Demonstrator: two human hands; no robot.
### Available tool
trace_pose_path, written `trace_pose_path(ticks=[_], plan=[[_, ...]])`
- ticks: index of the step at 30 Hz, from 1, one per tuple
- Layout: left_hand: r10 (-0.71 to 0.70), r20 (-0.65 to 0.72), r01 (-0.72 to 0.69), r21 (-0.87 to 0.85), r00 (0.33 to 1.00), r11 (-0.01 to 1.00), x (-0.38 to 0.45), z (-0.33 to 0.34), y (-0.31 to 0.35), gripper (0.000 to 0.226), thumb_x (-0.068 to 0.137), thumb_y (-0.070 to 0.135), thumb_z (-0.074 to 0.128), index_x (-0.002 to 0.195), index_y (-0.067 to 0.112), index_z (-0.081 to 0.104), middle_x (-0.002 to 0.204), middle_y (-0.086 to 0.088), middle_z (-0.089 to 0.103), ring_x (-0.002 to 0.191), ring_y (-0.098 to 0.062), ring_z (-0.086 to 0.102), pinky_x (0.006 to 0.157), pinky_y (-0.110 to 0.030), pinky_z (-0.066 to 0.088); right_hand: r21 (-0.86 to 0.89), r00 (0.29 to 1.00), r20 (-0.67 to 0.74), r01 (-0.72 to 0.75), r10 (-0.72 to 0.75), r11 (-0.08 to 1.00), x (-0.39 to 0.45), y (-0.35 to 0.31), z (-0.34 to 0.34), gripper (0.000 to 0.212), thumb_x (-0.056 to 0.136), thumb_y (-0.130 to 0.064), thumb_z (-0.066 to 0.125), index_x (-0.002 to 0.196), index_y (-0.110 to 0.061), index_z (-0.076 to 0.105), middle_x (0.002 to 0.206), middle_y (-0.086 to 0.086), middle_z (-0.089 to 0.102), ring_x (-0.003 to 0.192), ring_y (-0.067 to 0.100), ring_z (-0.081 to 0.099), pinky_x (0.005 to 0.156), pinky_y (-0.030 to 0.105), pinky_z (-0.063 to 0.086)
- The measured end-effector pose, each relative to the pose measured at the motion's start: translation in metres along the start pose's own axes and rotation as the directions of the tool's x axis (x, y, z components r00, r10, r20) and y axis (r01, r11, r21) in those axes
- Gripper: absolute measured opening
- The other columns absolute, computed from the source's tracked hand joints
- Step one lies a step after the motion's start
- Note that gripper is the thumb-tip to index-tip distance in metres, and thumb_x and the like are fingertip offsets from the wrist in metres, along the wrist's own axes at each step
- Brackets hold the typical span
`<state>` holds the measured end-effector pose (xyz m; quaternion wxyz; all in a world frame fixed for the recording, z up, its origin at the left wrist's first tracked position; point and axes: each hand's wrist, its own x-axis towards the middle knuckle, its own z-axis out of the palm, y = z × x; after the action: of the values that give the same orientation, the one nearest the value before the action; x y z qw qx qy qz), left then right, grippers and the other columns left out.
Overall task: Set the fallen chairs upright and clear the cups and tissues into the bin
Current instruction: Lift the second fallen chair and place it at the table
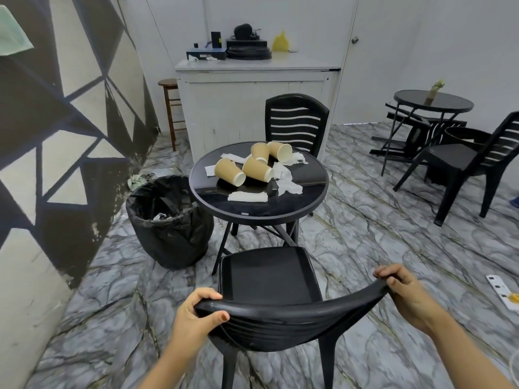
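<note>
A black plastic chair (269, 276) stands upright right in front of me, facing the round black table (309, 200). My left hand (196, 313) grips the left end of its backrest top and my right hand (407, 293) grips the right end. On the table lie several brown paper cups (229, 171) tipped on their sides among crumpled white tissues (289, 186). A bin lined with a black bag (168, 220) stands on the floor left of the table. A second black chair (295, 122) stands upright behind the table. At the far right a chair (415, 136) lies tipped under another table.
A second round table (449, 103) with a small plant stands at the back right, with an upright chair (466, 161) beside it. A white counter (258, 88) and wooden stool (171, 108) are behind. The patterned wall (56, 136) runs along the left. A white power strip (502, 293) lies on the floor at right.
</note>
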<state>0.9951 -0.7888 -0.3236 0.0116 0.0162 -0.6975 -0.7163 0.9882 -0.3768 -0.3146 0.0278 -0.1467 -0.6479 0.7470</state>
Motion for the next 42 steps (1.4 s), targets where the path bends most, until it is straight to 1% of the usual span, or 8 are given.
trace_pose_path(ticks=[7,12,17,24,30,35,39,42], plan=[[-0.014,0.026,0.016,-0.079,1.0,0.997,0.001,-0.001,-0.001,0.026,0.051,-0.001,0.076,0.072,0.009,0.063,0.073,0.008,0.066,0.066,-0.002,0.062,0.059,-0.012,0.049,0.069,0.998,0.045,-0.035,0.032,0.997,-0.002,0.0,-0.005,0.04,0.089,0.018,0.033,0.073,-0.01,0.056,0.08,0.001,0.064,0.079,0.013,0.06,0.063,0.016,0.05],[0.014,0.08,-0.007,-0.089,0.997,0.996,0.012,-0.003,0.0,0.025,0.047,0.008,0.078,0.066,0.017,0.066,0.07,0.011,0.063,0.066,-0.003,0.058,0.059,-0.012,0.048,0.098,1.0,0.017,-0.014,0.012,0.995,-0.005,-0.001,-0.002,0.042,0.087,0.022,0.032,0.073,-0.009,0.056,0.089,0.005,0.057,0.089,0.016,0.056,0.065,0.016,0.052],[0.061,0.112,-0.05,-0.1,0.992,0.994,0.023,-0.008,-0.001,0.025,0.047,0.008,0.077,0.067,0.016,0.066,0.07,0.011,0.062,0.066,-0.003,0.058,0.059,-0.012,0.047,0.149,1.0,-0.011,0.01,-0.008,0.989,-0.008,0.0,0.009,0.062,0.087,0.022,0.032,0.057,-0.021,0.066,0.084,-0.001,0.061,0.09,0.015,0.055,0.073,0.022,0.049],[0.119,0.202,-0.108,-0.061,0.972,0.992,0.073,-0.023,0.013,0.035,0.045,0.001,0.087,0.067,0.017,0.065,0.068,0.011,0.061,0.066,-0.002,0.058,0.06,-0.012,0.048,0.213,0.995,-0.089,0.062,-0.044,0.975,-0.009,0.009,0.029,0.06,0.086,0.02,0.038,0.058,-0.024,0.068,0.081,-0.005,0.065,0.086,0.012,0.056,0.065,0.012,0.052],[0.088,0.112,-0.081,-0.064,0.99,0.995,0.101,-0.073,0.001,0.057,0.025,0.045,0.091,0.069,0.018,0.069,0.079,0.009,0.064,0.078,-0.006,0.06,0.068,-0.012,0.049,0.106,0.994,-0.048,0.1,-0.095,0.989,-0.008,0.021,0.072,0.033,0.076,0.024,0.051,0.082,-0.009,0.055,0.091,0.006,0.053,0.068,0.001,0.061,0.059,0.014,0.051],[0.049,0.106,-0.041,-0.073,0.993,0.996,0.125,-0.102,0.005,0.055,0.023,0.044,0.091,0.069,0.019,0.071,0.093,-0.007,0.06,0.088,-0.007,0.063,0.076,-0.012,0.051,0.088,0.99,-0.063,0.128,-0.123,0.988,-0.014,0.032,0.103,0.03,0.058,-0.002,0.071,0.083,-0.014,0.059,0.088,0.003,0.056,0.068,0.003,0.061,0.06,0.015,0.052],[0.009,0.182,0.009,-0.098,0.983,0.995,0.125,-0.102,0.008,0.05,0.028,0.04,0.093,0.067,0.019,0.07,0.089,-0.003,0.066,0.087,-0.004,0.065,0.076,-0.013,0.052,0.084,0.99,-0.054,0.134,-0.13,0.987,-0.015,0.03,0.103,0.027,0.063,0.002,0.068,0.082,-0.014,0.059,0.083,0.005,0.055,0.062,0.003,0.061,0.058,0.015,0.053],[-0.003,0.197,0.031,-0.137,0.98,0.99,0.121,-0.103,0.005,0.02,0.06,0.003,0.078,0.067,0.021,0.071,0.092,-0.004,0.066,0.086,-0.002,0.066,0.077,-0.013,0.052,0.034,0.992,-0.041,0.124,-0.122,0.992,-0.018,0.029,0.105,0.027,0.065,0.002,0.07,0.084,-0.015,0.06,0.084,0.004,0.056,0.064,0.002,0.061,0.058,0.015,0.053]])
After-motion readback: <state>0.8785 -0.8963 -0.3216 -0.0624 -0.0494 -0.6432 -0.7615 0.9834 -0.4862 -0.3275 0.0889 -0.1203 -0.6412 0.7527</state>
